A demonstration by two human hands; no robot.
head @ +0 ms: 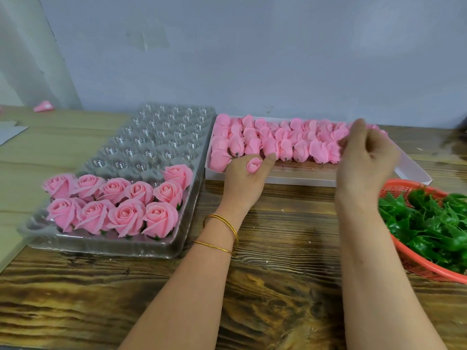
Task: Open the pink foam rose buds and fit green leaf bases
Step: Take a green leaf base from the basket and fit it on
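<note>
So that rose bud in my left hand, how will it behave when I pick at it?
Probably very light: the rose bud sits small within the grip of the left hand. Likely soft and easily creased, since its petals look thin and layered. Set down, it might roll, being rounded.

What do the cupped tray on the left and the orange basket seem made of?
Cupped tray: thin clear plastic, glossy; highlights glint in its empty cups. Orange basket: probably moulded plastic, slightly shiny, judging by its even mesh wall.
</note>
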